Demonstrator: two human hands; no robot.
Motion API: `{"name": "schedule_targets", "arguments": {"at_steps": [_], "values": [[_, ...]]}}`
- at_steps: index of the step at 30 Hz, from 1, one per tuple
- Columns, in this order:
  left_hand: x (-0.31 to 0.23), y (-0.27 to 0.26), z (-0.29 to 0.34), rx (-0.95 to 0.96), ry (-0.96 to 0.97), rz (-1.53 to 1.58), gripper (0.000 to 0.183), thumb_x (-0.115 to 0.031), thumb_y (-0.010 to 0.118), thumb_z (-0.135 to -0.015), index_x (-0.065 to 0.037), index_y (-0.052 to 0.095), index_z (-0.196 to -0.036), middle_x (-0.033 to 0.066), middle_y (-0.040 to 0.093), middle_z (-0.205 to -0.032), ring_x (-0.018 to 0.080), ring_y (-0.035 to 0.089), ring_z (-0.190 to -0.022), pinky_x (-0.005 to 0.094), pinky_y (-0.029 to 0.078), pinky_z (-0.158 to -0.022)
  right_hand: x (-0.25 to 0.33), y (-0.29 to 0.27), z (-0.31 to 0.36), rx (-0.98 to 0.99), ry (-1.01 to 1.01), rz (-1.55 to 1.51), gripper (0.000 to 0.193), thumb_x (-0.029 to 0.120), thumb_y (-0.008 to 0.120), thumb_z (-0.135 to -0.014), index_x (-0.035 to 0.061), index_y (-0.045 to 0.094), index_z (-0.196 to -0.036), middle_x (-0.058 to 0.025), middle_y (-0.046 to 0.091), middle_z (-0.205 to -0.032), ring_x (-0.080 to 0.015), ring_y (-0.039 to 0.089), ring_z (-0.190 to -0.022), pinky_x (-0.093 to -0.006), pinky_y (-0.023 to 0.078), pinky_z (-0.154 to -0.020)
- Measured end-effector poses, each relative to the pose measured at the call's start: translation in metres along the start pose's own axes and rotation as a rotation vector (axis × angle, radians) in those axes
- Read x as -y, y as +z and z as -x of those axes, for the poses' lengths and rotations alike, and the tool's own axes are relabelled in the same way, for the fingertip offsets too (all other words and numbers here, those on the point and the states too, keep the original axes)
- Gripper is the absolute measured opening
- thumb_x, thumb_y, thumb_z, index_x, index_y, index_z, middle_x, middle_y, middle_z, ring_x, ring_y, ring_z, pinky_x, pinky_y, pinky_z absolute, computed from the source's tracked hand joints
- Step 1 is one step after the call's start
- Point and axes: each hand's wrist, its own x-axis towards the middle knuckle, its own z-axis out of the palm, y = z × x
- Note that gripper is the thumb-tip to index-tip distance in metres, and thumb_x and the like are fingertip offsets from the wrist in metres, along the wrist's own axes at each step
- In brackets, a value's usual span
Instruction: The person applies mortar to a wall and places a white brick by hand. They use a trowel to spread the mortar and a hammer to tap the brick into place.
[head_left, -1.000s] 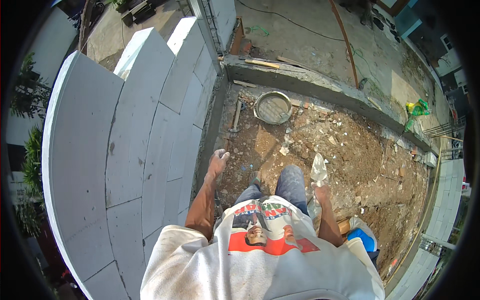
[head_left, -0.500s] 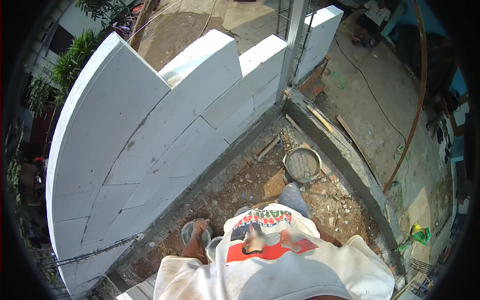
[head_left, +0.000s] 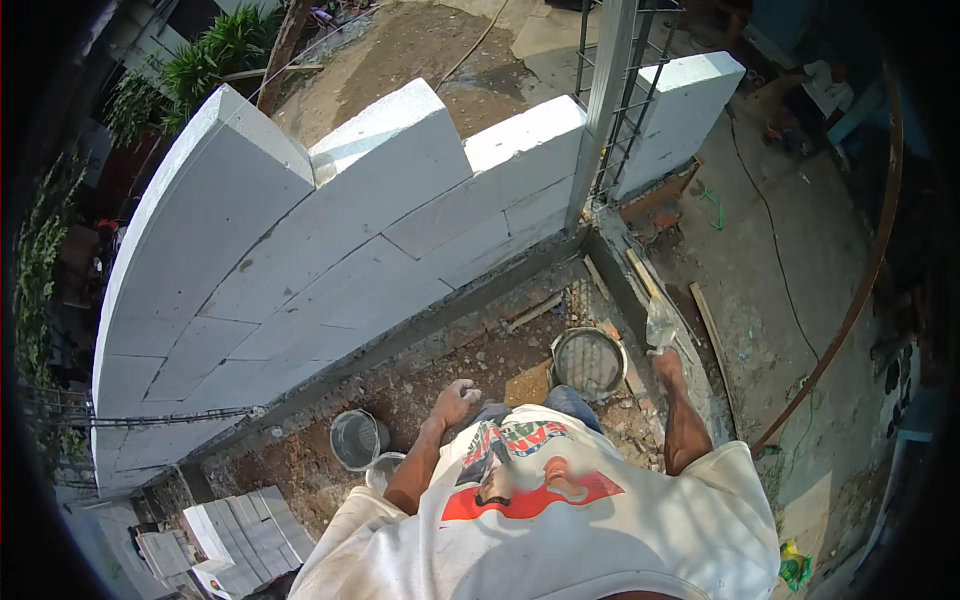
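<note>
My left hand [head_left: 456, 402], dusty with fingers loosely bent and apart, is raised in front of my shirt, over the rubble. It holds nothing that I can see. My right hand [head_left: 666, 366] reaches to the low concrete edge [head_left: 618, 262] on the right, closed at the near end of a shiny grey thing [head_left: 660, 326]. Glare and small size hide what kind of tool it is. Between my arms and the corner sits a round mortar pan [head_left: 590, 363] with grey stuff inside. A dark bucket [head_left: 358, 440] stands left of my left forearm.
A white block wall [head_left: 330, 270] with a stepped top runs along the left to a steel column frame [head_left: 625, 130]. Stacked pale blocks [head_left: 250, 540] lie lower left. A wooden strip [head_left: 643, 272] rests on the concrete edge; a brown pole [head_left: 850, 300] crosses the right side.
My left hand has lifted off the bucket and moved right. My right arm has stretched out to the concrete edge, where the shiny grey thing now shows. The view has shifted.
</note>
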Motion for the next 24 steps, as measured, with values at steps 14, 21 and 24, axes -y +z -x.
{"name": "schedule_targets", "arguments": {"at_steps": [14,21,24], "values": [[0.204,0.055,0.108,-0.296,-0.431,0.093,0.049,-0.032,0.082,-0.079,-0.004,0.078,-0.119,0.0186,0.080,-0.117,0.0341,0.076,-0.111,0.0413,0.059,-0.098,-0.020,0.132,0.031,0.473,-0.322,0.503,0.033,0.026,0.071,-0.094,-0.0012,0.078,-0.110,-0.0221,0.079,-0.096,-0.0342,0.077,-0.090,-0.0488,0.058,-0.078],[0.286,0.104,0.192,-0.194,-0.603,-0.204,0.034,-0.036,0.071,-0.086,-0.007,0.082,-0.102,0.0221,0.080,-0.100,0.0338,0.078,-0.102,0.0446,0.061,-0.085,-0.008,0.144,0.046,0.551,-0.386,0.501,0.034,0.026,0.072,-0.094,-0.0007,0.078,-0.114,-0.0220,0.079,-0.095,-0.0310,0.077,-0.086,-0.0475,0.058,-0.077],[0.243,0.108,0.200,-0.178,-0.533,0.167,0.032,-0.034,0.070,-0.087,-0.007,0.082,-0.100,0.0186,0.079,-0.093,0.0328,0.078,-0.094,0.0451,0.060,-0.081,0.010,0.139,0.036,0.563,-0.435,0.565,0.035,0.026,0.072,-0.094,-0.0005,0.078,-0.116,-0.0219,0.079,-0.094,-0.0297,0.076,-0.085,-0.0470,0.057,-0.077]]}}
